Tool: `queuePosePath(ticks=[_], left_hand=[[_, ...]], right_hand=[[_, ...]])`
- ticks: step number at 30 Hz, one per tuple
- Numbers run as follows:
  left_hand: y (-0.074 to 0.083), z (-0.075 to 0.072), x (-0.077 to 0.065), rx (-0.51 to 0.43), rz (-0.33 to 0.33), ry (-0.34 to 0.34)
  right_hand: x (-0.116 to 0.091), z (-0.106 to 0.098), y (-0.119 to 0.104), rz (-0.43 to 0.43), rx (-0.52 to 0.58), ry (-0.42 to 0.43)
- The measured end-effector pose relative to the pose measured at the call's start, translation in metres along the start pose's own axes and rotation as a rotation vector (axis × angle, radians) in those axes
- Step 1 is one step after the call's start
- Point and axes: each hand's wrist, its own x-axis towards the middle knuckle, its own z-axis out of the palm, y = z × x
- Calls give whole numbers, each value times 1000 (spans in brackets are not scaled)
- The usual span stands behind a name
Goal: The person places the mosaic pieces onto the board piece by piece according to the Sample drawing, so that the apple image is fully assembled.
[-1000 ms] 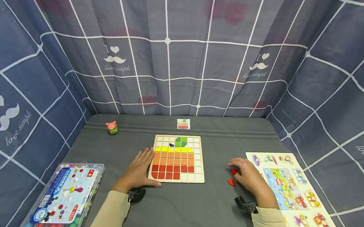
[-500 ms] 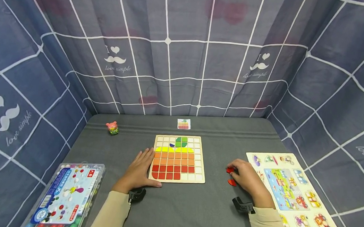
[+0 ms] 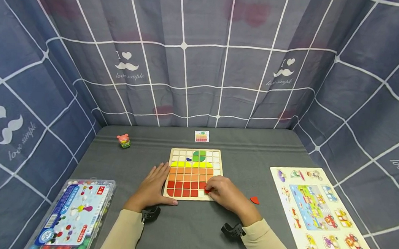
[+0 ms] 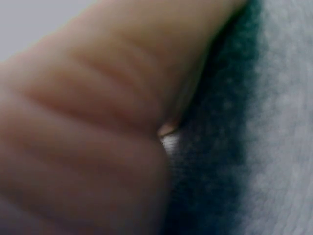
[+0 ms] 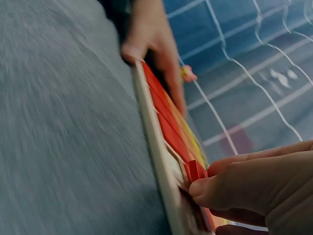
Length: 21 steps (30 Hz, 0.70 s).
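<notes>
A wooden grid board (image 3: 217, 160) lies on the grey cloth, with rows of red, orange and yellow tiles and a green leaf shape near the top. My left hand (image 3: 150, 188) rests along the board's left edge, fingers straight, thumb at the near corner. Over the board's lower right cells, my right hand (image 3: 227, 194) pinches a red tile (image 5: 194, 170) between thumb and fingers. The right wrist view shows it just above the board, beside the red rows. One red rounded tile (image 3: 254, 200) lies on the cloth to the right. Skin fills most of the blurred left wrist view.
A small picture card (image 3: 202, 136) lies behind the board. A pink toy figure (image 3: 124, 140) stands at the back left. At the front left is a clear box (image 3: 74, 212) of coloured parts; a picture puzzle board (image 3: 320, 219) lies at right.
My right hand has picked up a red tile from the cloth at right and carried it left to the board. One red tile stays behind on the cloth. The left hand keeps its place.
</notes>
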Motion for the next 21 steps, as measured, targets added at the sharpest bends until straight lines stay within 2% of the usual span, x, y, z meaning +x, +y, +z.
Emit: queuePosePath(ticks=[6,11,14,17,19,21], left_hand=[[1,1,0,-5,-2,0],[-1,2,0,4,-6,-3],[-2,2,0,9,-10,-5],[-2,2,1,6,-9,-3],[-1,1,1,4,-8,-4],[-1,1,1,4,-8,-7]], right_hand=[[8,13,-14,3,-55,-103],[7,17,-17,-36,-104,-89],[4,18,-17,-63,-114,-45],[-3,13,-17,-47,-115,35],[-10,6,-15,3,-125,105],[-21,-3,-14,111,-161,180]])
